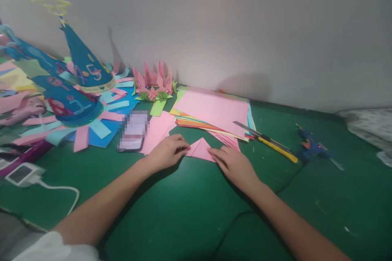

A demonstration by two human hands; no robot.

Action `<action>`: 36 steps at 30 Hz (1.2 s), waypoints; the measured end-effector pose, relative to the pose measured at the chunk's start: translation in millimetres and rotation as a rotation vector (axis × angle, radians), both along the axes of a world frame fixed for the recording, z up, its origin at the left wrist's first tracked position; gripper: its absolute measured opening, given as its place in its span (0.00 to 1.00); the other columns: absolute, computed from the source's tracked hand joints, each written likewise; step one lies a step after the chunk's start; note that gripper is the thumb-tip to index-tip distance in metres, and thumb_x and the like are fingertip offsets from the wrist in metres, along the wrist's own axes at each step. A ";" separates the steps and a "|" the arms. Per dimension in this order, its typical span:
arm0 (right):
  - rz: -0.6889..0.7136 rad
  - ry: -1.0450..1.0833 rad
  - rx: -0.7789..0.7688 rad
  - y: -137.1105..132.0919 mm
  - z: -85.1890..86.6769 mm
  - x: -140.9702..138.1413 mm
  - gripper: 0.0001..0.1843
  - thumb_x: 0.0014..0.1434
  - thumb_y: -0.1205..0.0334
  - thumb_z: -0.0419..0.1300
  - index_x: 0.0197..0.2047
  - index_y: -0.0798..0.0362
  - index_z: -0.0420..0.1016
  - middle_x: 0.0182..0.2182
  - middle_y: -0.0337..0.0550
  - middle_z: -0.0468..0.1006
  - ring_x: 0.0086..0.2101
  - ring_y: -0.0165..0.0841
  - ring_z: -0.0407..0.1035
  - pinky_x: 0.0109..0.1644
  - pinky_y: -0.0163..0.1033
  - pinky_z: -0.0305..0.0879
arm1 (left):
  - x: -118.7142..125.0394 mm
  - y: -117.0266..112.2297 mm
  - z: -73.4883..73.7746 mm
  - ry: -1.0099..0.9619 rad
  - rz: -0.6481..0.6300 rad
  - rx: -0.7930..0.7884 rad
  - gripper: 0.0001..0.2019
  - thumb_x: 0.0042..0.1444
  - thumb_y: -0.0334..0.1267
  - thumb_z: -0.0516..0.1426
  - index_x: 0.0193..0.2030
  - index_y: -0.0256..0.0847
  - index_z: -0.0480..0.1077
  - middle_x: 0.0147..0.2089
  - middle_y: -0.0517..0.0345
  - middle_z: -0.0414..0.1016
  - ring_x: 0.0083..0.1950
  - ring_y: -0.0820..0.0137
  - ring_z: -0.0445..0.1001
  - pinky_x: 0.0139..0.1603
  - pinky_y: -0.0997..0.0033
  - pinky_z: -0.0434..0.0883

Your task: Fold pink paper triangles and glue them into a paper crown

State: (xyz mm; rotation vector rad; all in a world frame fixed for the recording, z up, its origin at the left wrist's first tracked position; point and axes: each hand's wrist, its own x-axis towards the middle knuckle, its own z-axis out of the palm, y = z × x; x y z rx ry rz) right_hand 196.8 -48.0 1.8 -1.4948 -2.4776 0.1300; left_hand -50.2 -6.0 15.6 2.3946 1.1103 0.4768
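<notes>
The left hand [168,151] has its grip curled almost closed, fingertips pinning the left corner of the pink folded paper [200,149], which lies flat on the green counter [183,212] between both hands. The right hand [234,165] lies open and flat, holding nothing, only pressing the paper's right edge. With so light a hold the sheet could likely skid or its layers creep apart, skewing the crease, and a careless sweep of the right arm might catch the utility knife [272,142] or the glue gun [312,147] just beyond.
</notes>
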 end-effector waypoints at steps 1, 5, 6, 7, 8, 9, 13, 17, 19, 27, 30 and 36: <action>-0.001 -0.015 0.011 -0.4 0.3 -0.4 0.17 0.65 0.60 0.47 0.49 0.49 0.74 0.27 0.43 0.71 0.30 0.32 0.66 0.31 0.34 0.57 | -0.1 0.6 -0.9 -0.002 -0.003 -0.004 0.08 0.58 0.31 0.55 0.40 0.39 0.75 0.39 0.55 0.71 0.39 0.71 0.70 0.42 0.72 0.67; 0.003 -0.047 0.025 -1.5 1.3 -1.5 0.17 0.66 0.59 0.46 0.50 0.48 0.74 0.27 0.43 0.70 0.29 0.31 0.64 0.29 0.34 0.53 | 0.0 1.4 -2.6 -0.013 -0.009 -0.013 0.08 0.58 0.30 0.55 0.41 0.39 0.75 0.39 0.55 0.71 0.39 0.71 0.70 0.41 0.72 0.67; 0.001 -0.057 0.022 -1.7 1.4 -1.6 0.17 0.66 0.60 0.46 0.50 0.48 0.74 0.27 0.42 0.70 0.28 0.31 0.64 0.29 0.34 0.53 | 0.1 1.3 -2.8 -0.014 -0.010 -0.014 0.08 0.58 0.31 0.55 0.41 0.39 0.75 0.39 0.55 0.71 0.39 0.71 0.70 0.41 0.72 0.67; -0.004 -0.070 0.015 -1.8 1.5 -1.7 0.17 0.66 0.60 0.46 0.51 0.48 0.73 0.27 0.42 0.69 0.28 0.31 0.64 0.29 0.34 0.52 | 0.2 1.2 -3.1 -0.015 -0.008 -0.014 0.09 0.58 0.31 0.55 0.41 0.40 0.75 0.39 0.55 0.71 0.39 0.71 0.70 0.41 0.72 0.67; -0.009 -0.085 0.007 -1.8 1.6 -1.9 0.17 0.66 0.60 0.47 0.51 0.47 0.73 0.27 0.42 0.69 0.28 0.31 0.64 0.28 0.34 0.52 | 0.3 1.1 -3.4 -0.014 -0.004 -0.013 0.09 0.58 0.31 0.55 0.41 0.40 0.75 0.39 0.55 0.70 0.39 0.71 0.70 0.41 0.72 0.67; -0.016 -0.099 -0.001 -2.0 1.7 -2.2 0.17 0.66 0.61 0.47 0.52 0.47 0.73 0.27 0.42 0.69 0.28 0.32 0.64 0.28 0.34 0.52 | 0.2 1.0 -3.8 -0.011 0.003 -0.011 0.09 0.58 0.31 0.55 0.41 0.41 0.76 0.39 0.55 0.70 0.39 0.71 0.70 0.41 0.72 0.68; -0.037 -0.120 -0.016 -2.6 3.0 -3.9 0.17 0.65 0.61 0.47 0.51 0.47 0.72 0.27 0.43 0.68 0.29 0.32 0.64 0.28 0.34 0.51 | -0.5 1.2 -6.4 0.003 0.020 0.015 0.09 0.58 0.32 0.55 0.41 0.43 0.76 0.38 0.55 0.68 0.38 0.71 0.70 0.41 0.72 0.68; -0.052 -0.110 -0.026 -3.4 4.2 -5.1 0.17 0.66 0.61 0.46 0.51 0.46 0.72 0.28 0.43 0.69 0.30 0.32 0.64 0.28 0.34 0.52 | -1.4 1.4 -7.6 0.032 0.018 0.044 0.09 0.58 0.34 0.55 0.42 0.45 0.76 0.38 0.56 0.68 0.38 0.72 0.70 0.40 0.73 0.67; -0.057 -0.106 -0.036 -3.7 4.3 -5.3 0.17 0.66 0.61 0.46 0.51 0.46 0.72 0.28 0.43 0.69 0.31 0.32 0.65 0.29 0.34 0.53 | -1.3 1.2 -6.5 0.059 0.022 0.048 0.09 0.58 0.35 0.55 0.42 0.45 0.76 0.39 0.56 0.67 0.38 0.71 0.70 0.40 0.73 0.67; -0.065 -0.109 -0.071 -2.8 5.4 -5.1 0.16 0.65 0.61 0.48 0.51 0.47 0.72 0.29 0.43 0.70 0.31 0.33 0.66 0.30 0.34 0.54 | -4.3 2.5 0.3 0.078 -0.033 -0.007 0.13 0.60 0.32 0.51 0.45 0.45 0.75 0.38 0.55 0.67 0.38 0.71 0.69 0.40 0.73 0.66; -0.057 -0.084 -0.079 -1.8 6.8 -5.2 0.16 0.65 0.61 0.47 0.50 0.48 0.72 0.29 0.43 0.71 0.32 0.33 0.66 0.30 0.34 0.55 | -9.1 5.9 -0.2 0.068 -0.071 -0.009 0.16 0.61 0.29 0.48 0.45 0.46 0.75 0.39 0.55 0.66 0.38 0.72 0.68 0.40 0.74 0.65; -0.043 -0.081 -0.071 -0.9 4.2 -4.1 0.16 0.66 0.61 0.47 0.51 0.47 0.72 0.29 0.43 0.71 0.32 0.33 0.66 0.31 0.34 0.56 | -14.2 10.2 0.8 0.007 -0.145 -0.053 0.14 0.61 0.33 0.49 0.47 0.45 0.74 0.40 0.56 0.67 0.39 0.73 0.68 0.43 0.74 0.66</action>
